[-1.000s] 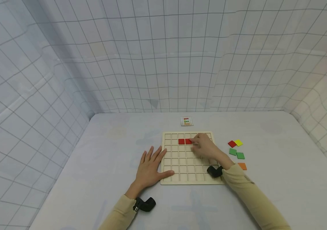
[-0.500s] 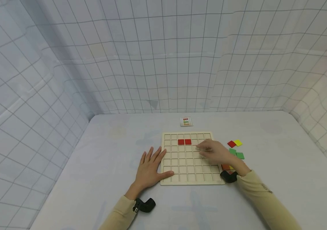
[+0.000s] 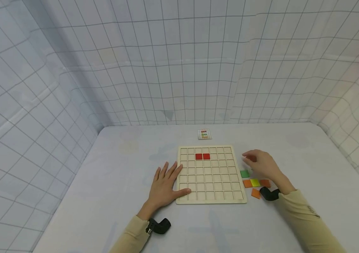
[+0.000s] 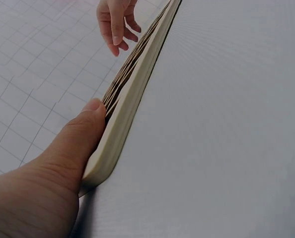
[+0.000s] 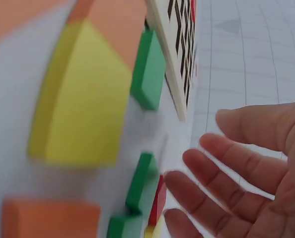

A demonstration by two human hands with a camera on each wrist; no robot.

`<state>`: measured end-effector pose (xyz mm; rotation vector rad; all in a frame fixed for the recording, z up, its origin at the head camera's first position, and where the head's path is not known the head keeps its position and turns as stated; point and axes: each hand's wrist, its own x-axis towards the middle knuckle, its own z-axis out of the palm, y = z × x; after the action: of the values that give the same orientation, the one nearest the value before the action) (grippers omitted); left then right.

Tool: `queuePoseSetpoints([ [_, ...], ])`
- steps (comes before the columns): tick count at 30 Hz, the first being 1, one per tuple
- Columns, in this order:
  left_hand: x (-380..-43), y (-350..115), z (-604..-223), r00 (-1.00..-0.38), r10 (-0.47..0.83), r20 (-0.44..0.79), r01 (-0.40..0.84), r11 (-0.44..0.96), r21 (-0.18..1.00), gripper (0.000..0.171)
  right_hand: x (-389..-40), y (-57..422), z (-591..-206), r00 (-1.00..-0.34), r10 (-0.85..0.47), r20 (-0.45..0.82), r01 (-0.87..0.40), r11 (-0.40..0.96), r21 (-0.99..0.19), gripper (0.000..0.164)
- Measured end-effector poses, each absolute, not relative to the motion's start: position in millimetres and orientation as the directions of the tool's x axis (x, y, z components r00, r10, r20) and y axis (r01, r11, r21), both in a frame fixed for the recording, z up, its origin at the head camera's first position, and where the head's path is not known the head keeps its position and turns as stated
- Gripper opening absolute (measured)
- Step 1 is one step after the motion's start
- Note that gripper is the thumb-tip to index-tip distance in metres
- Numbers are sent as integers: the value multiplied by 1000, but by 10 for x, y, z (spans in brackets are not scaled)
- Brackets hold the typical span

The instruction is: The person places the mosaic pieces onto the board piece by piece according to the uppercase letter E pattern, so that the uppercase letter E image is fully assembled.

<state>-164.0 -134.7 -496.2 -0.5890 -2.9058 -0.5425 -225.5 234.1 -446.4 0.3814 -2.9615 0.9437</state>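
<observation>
A pale wooden grid board [image 3: 211, 178] lies on the white table, and two red square tiles [image 3: 203, 156] sit side by side in its second row from the far edge. My left hand [image 3: 164, 185] rests at the board's left side with fingers spread; its thumb [image 4: 78, 136] lies over the rim in the left wrist view. To the right of the board, my right hand [image 3: 263, 165] hovers over loose tiles. Nothing is between its parted, slightly bent fingers [image 5: 227, 183]. Near them in the right wrist view are a green tile [image 5: 142, 183] and a red tile [image 5: 158, 201].
A small card [image 3: 204, 134] with a coloured grid pattern lies beyond the board. Along the board's right edge are a green tile [image 3: 244, 174], a yellow tile [image 3: 255, 182] and several orange ones [image 3: 256, 193]. Gridded cloth walls [image 3: 179, 70] surround the table.
My right hand has left the red tiles on the board and moved right, over the loose tiles, hiding some of them. The left hand has stayed in place.
</observation>
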Motion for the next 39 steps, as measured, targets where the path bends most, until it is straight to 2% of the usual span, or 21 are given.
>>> queuePoseSetpoints([
  [7,-1643,-1350,-4965,-919,348,183,391,859,331,92,-2262,2493,-4392,-988,-146,47,-151,868,-474,37],
  [14,-1646,-1352,-4981,-923,344,171,383,865,325,93,-2265,2556,-4400,-994,-107,-7,-92,883,-460,44],
  [26,-1653,-1356,-4985,-921,345,179,386,866,317,93,-2319,2588,-4428,-998,-59,-23,-43,894,-446,41],
  [39,-1656,-1359,-4999,-922,345,174,384,871,307,93,-2336,2515,-4432,-994,-94,-47,-65,905,-420,30],
])
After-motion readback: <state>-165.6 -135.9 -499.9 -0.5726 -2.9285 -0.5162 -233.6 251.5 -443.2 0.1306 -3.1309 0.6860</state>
